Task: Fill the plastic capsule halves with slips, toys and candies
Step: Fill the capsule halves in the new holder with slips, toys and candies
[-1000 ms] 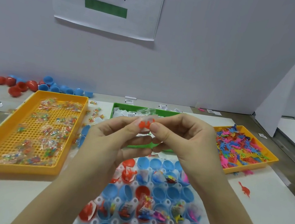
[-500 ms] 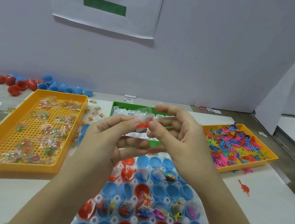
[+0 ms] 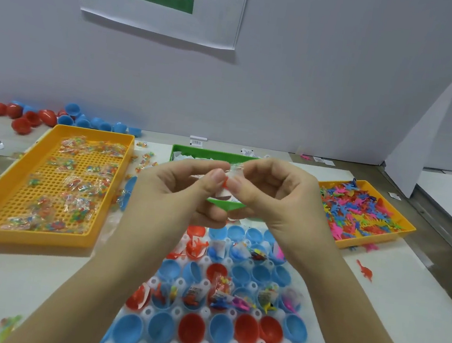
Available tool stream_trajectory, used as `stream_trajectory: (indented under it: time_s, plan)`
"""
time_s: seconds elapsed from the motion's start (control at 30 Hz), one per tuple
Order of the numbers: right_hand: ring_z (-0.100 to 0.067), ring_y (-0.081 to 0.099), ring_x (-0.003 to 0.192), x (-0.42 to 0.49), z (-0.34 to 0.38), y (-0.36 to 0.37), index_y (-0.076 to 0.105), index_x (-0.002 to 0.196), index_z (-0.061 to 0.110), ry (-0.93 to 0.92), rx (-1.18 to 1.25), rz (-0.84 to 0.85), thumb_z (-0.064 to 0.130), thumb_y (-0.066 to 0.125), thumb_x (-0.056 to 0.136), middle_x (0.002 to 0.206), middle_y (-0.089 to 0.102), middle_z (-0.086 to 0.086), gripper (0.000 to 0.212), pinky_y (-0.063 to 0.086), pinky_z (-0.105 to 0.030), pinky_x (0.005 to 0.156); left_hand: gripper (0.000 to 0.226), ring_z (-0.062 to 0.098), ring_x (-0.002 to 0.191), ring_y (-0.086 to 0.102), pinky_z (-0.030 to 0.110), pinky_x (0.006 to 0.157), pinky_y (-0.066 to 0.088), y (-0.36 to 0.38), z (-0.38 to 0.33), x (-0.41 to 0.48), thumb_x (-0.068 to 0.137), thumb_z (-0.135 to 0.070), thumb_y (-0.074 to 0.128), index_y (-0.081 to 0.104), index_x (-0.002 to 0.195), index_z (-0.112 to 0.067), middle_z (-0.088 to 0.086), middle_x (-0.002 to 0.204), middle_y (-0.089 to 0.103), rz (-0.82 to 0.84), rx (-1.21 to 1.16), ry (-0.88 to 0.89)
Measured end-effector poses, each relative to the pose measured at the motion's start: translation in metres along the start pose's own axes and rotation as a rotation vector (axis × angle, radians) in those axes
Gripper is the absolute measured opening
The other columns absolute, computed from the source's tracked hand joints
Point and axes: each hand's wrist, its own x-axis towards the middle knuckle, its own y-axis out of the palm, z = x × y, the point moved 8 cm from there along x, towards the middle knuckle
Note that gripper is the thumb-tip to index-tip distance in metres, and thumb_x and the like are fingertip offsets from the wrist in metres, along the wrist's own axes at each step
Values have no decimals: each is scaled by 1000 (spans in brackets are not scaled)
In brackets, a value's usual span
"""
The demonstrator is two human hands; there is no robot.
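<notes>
Head camera looks down at my two hands, held up close together over the table (image 3: 7, 272). My left hand (image 3: 177, 191) and my right hand (image 3: 275, 200) meet at the fingertips, fingers curled. Together they pinch a small orange toy (image 3: 225, 183) between the thumbs and first fingers. A white slip (image 3: 226, 197) is tucked in with it, just under the toy. Something clear and crinkly (image 3: 235, 169) sticks up on top, but I cannot tell what it is. Below my hands sits a white holder (image 3: 176, 312) full of capsule halves (image 3: 191, 328), some red and some blue. The halves in the middle rows have slips, little toys and candy in them. Many halves near me have nothing in them. On my left is a yellow tray (image 3: 26, 238) with small candy bags (image 3: 72, 204) spread over its holes. On my right is another yellow tray (image 3: 367, 242) heaped with toys (image 3: 356, 210) in pink, blue, orange and green. A green tray (image 3: 193, 150) sits behind my hands, mostly hidden by them. One red dino (image 3: 365, 271) lies alone on the table near the right tray. More loose halves (image 3: 38, 117) lie by the wall at the back left.
</notes>
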Motion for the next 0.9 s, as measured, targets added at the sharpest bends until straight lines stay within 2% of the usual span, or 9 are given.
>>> stream_trajectory:
  time_s: [0.13,0.3,0.43,0.57,0.67,0.73,0.83,0.9]
  plan:
    - [-18,71,73,-16,12,-4,69,94,13,-26,20,14,18,75,63,78,73,-2,32,58,-28,55,8,15,51,68,19,51,55,12,-19,-13,83,-16,69,73,86,-22,-1,70,74,63,180,193]
    - [-25,71,71,-51,27,-16,70,89,13,-101,-84,12,14,76,63,80,75,-3,27,59,-28,58,10,16,50,68,21,51,55,21,-19,-36,88,-14,69,73,88,-23,-2,72,75,141,282,259]
    - [-22,71,64,-76,23,-20,70,83,11,-98,-117,-16,2,75,71,76,74,-7,16,57,-24,54,7,17,48,68,22,48,54,27,-10,-60,82,-24,69,74,87,-24,0,71,75,236,280,215]
    - [-18,70,58,-101,12,-15,69,80,8,-73,-81,34,9,75,65,71,74,-3,16,56,-23,52,17,18,46,65,25,47,56,22,6,-81,75,-28,69,77,85,-15,4,69,74,316,230,63]
    - [-17,70,58,-119,4,-10,71,77,10,-90,-101,57,2,79,68,70,74,-3,14,58,-26,53,19,19,48,66,27,50,58,14,16,-99,72,-28,70,79,84,-17,6,71,75,346,226,-4]
    - [-18,70,58,-124,-3,-15,72,75,13,-66,-133,42,0,79,69,69,73,-6,16,58,-27,54,21,18,49,67,26,53,59,1,15,-105,71,-25,69,77,89,-16,7,76,76,301,236,-1]
    - [-23,69,57,-124,-13,-32,72,76,12,9,-289,38,0,78,71,70,73,-10,14,55,-24,50,18,15,51,68,22,53,58,-37,9,-100,73,-23,68,75,89,-19,3,79,77,133,237,24]
    - [-28,69,61,-125,-24,-39,73,76,15,80,-458,86,4,79,73,70,73,-10,13,58,-31,51,9,14,51,68,22,53,58,-69,4,-93,79,-19,67,75,83,-20,1,75,76,18,210,49]
